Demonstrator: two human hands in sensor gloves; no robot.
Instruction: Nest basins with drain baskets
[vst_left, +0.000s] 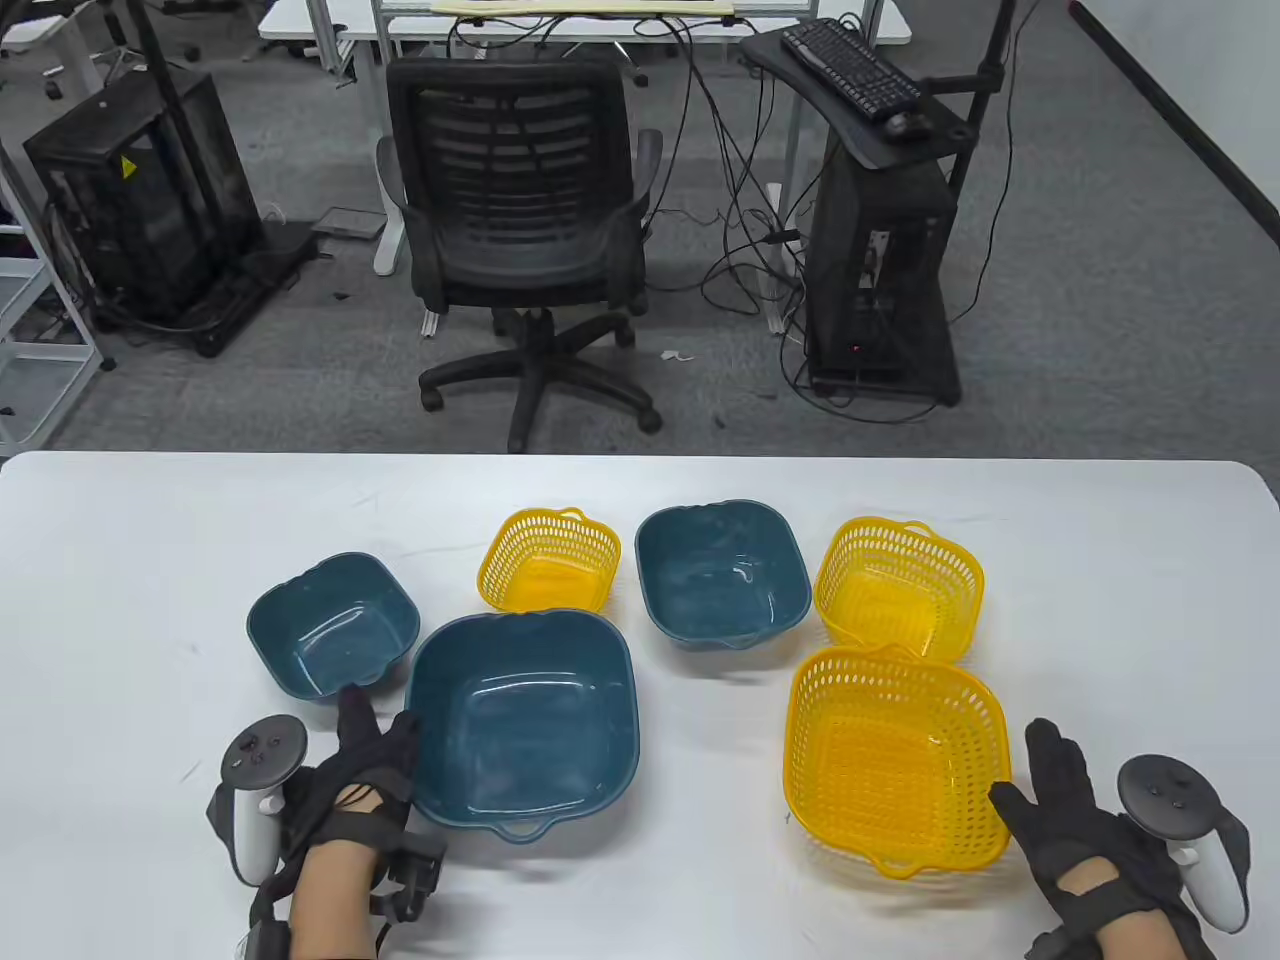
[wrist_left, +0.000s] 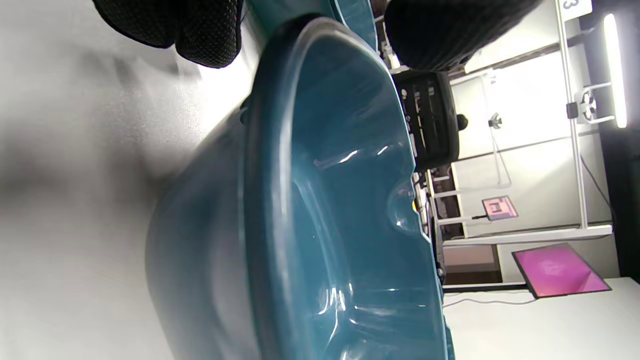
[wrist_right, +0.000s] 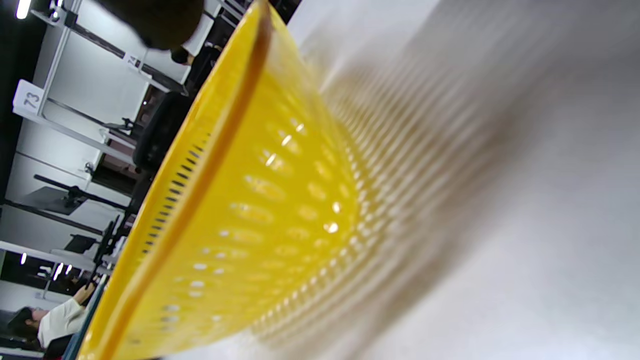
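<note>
Three blue basins and three yellow drain baskets stand apart on the white table (vst_left: 120, 600). The large basin (vst_left: 525, 730) is front left, with the small basin (vst_left: 330, 625) to its left and the medium basin (vst_left: 720, 575) behind. The large basket (vst_left: 895, 760) is front right, behind it the medium basket (vst_left: 898, 588). The small basket (vst_left: 548, 560) stands mid-table. My left hand (vst_left: 375, 745) lies at the large basin's left rim (wrist_left: 270, 150), fingers spread, thumb beside the rim. My right hand (vst_left: 1035, 790) lies at the large basket's right rim (wrist_right: 220, 150), thumb touching it, fingers extended outside.
All six containers are empty and upright. An office chair (vst_left: 525, 230) and a computer stand (vst_left: 880, 250) are on the floor beyond the table's far edge. Bare table surface lies at the far left and far right.
</note>
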